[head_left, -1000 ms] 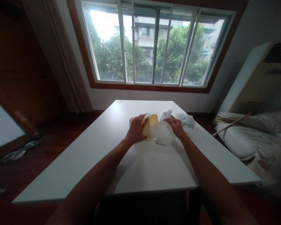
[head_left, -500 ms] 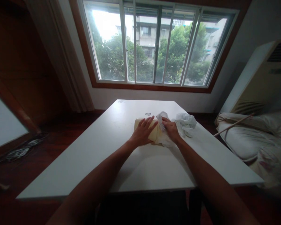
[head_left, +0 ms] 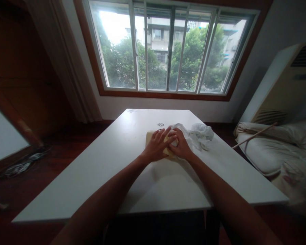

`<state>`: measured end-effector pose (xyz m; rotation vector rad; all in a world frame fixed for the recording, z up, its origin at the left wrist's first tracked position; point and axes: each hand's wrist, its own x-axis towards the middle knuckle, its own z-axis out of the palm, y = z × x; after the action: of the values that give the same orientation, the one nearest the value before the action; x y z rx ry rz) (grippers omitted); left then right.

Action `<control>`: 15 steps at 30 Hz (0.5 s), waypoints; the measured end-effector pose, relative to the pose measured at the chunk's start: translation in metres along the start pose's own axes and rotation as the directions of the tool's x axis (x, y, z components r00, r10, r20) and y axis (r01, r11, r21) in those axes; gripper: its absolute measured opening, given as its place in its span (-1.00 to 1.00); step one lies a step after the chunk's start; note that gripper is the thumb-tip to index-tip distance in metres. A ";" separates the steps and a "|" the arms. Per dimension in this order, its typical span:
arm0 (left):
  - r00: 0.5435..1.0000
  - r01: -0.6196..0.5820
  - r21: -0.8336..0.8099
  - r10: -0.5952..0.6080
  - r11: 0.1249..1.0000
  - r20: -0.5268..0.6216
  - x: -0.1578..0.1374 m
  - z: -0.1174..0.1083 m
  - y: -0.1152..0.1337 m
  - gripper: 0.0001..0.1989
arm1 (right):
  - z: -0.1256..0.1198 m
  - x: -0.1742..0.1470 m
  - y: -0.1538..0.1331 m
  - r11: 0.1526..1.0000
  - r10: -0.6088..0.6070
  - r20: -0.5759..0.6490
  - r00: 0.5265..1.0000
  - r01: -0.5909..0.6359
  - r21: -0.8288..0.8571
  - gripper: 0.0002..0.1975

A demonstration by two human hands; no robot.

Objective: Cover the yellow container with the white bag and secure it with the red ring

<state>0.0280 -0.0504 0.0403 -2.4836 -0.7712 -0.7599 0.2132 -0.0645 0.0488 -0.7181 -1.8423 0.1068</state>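
On the white table (head_left: 97, 170) in the head view, a small mark (head_left: 130, 110) sat at the far left corner, too faint to read. Counted one yellowish box (head_left: 148, 137), two bunches of thin plastic, namely the near white bunch (head_left: 180, 128) and the far white bunch (head_left: 203, 132), plus one dark ring shape (head_left: 160, 125) just beyond the box. Box lay around mid-table under both hands. Left hand (head_left: 156, 147) had its fingers spread and draped across the top; couldn't tell if it gripped. Right hand (head_left: 181, 146) was half curled over the right end, fingers meeting the left's; couldn't tell if it had hold of plastic. Versus half a second earlier, the right hand had come down and in from pinching up the near bunch; a second earlier the box had mostly hidden the ring shape, now in plain view
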 end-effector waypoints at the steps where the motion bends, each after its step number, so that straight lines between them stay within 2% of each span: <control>1: 1.000 0.001 0.002 -0.001 1.000 0.003 0.000 -0.001 0.001 -0.07 | 0.001 0.000 -0.001 1.000 -0.014 0.001 1.000 0.014 -0.004 -0.73; 4: 0.999 0.041 0.005 -0.041 0.999 -0.003 0.000 -0.001 0.002 -0.06 | -0.003 0.000 -0.003 0.999 -0.014 0.021 1.000 0.013 0.045 -0.59; 8: 0.997 0.083 0.009 -0.083 0.997 -0.009 -0.003 0.003 -0.001 0.00 | -0.009 -0.001 0.000 0.984 0.060 0.072 0.996 -0.071 0.162 -0.36; 11: 0.996 0.091 0.004 -0.091 0.996 -0.027 -0.005 0.006 -0.006 0.02 | -0.010 -0.003 0.012 0.963 0.141 0.048 0.989 -0.148 0.224 -0.37; 15: 0.988 0.101 -0.070 -0.109 0.992 -0.110 -0.006 0.006 -0.011 0.06 | -0.014 -0.005 0.036 0.934 0.261 -0.028 0.965 -0.245 0.259 -0.41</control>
<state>0.0196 -0.0413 0.0347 -2.4468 -0.8535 -0.9696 0.2419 -0.0413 0.0360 -0.7652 -1.6314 0.4753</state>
